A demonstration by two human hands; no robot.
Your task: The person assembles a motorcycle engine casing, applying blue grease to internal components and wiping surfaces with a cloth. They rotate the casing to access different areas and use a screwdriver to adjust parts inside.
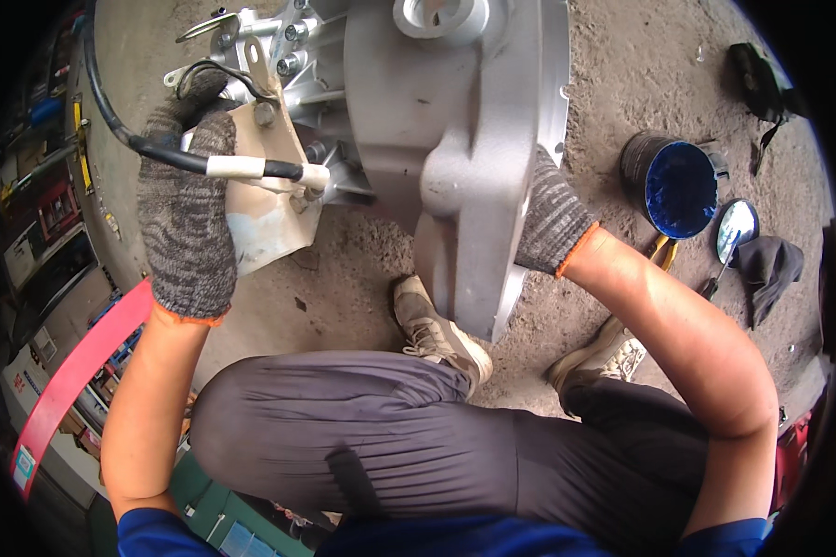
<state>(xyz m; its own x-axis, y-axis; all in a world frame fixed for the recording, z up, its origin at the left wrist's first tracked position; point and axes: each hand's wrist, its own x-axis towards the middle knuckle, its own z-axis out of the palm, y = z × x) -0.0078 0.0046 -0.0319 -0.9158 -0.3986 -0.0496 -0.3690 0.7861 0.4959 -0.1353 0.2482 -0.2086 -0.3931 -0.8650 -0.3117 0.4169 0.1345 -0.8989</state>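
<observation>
Gearbox housing [455, 139], a big grey cast-metal casing, stands on the ground in the upper middle of the frame, right in front of the crouching person's knees. Nearest the camera, at the bottom of the frame, are the dark trousers and two worn shoes [437, 330] planted on the dirt. Above them, the left hand [186, 213], in a grey knitted glove, is closed around a black cable [172, 158] with a white sleeve, at the bracket and bolts on the casing's left side. The right hand [550, 218], gloved too, lies against the casing's right flank; its fingers are hidden behind the metal, so whether it clasps the edge or only braces it cannot be told.

The step in hand looks like handling the cable at its bracket while the casing is steadied. The next move would call for a firm hold on the casing so it does not tip.

Farther off, on the right, a dark tin with a blue inside [676, 184], a small round mirror [736, 230] and dark rags lie on the rough ground [622, 74]. Cluttered shelves [42, 213] curve along the left edge.
</observation>
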